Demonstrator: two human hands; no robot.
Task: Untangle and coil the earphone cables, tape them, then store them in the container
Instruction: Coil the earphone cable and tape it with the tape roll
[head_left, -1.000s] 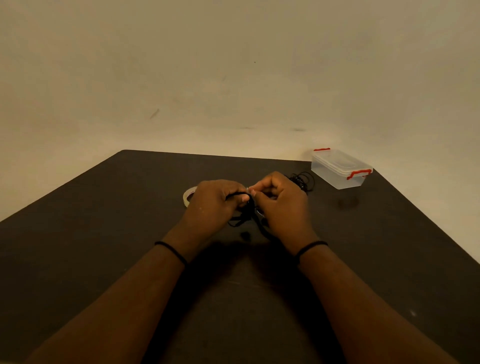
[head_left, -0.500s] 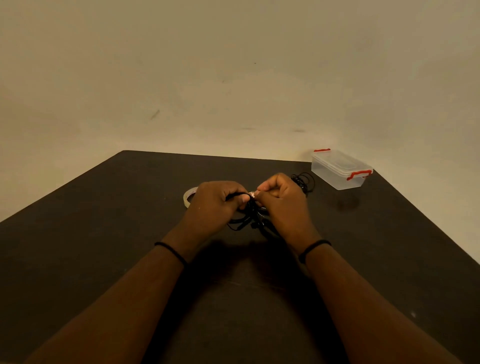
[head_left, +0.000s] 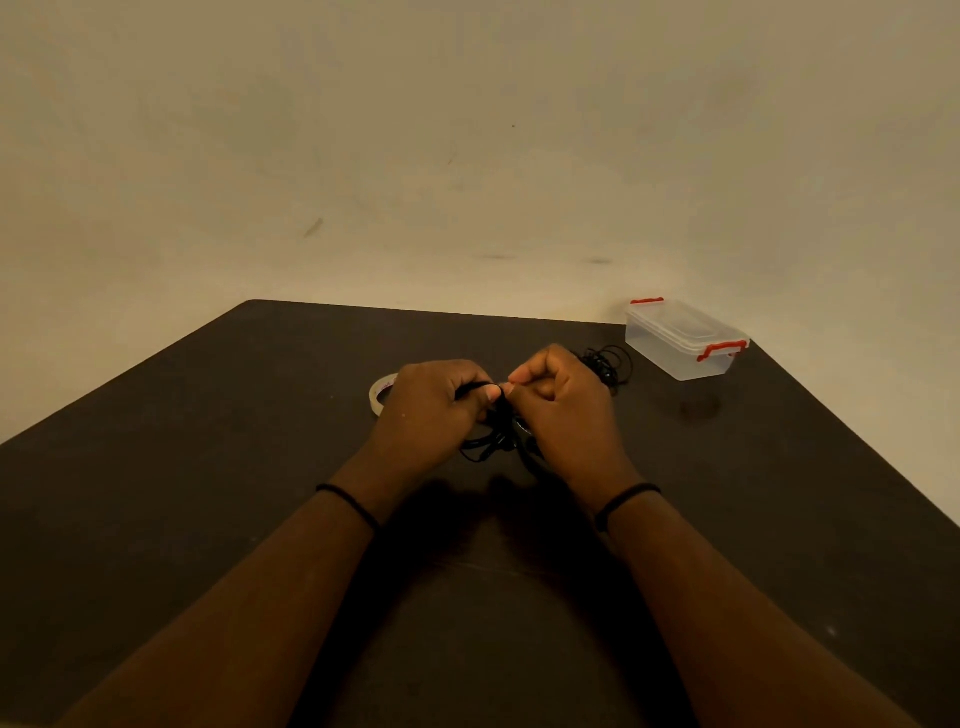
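A black earphone cable bundle (head_left: 496, 439) hangs between my two hands over the middle of the dark table. My left hand (head_left: 434, 410) grips its upper part with thumb and fingers. My right hand (head_left: 563, 402) pinches the same bundle at the top, fingertips touching the left thumb; something small and pale shows at that pinch. A second tangle of black earphone cable (head_left: 608, 364) lies on the table just behind my right hand. A roll of clear tape (head_left: 379, 395) lies flat behind my left hand, partly hidden. The clear lidded container (head_left: 683, 338) with red clips stands shut at the far right.
The dark table (head_left: 208, 467) ends at a pale wall behind and drops off along its left and right edges. A thin black band circles each wrist.
My right hand has shifted slightly right and up while still pinching the bundle. Loops of cable now hang lower between the hands. The left hand has barely moved.
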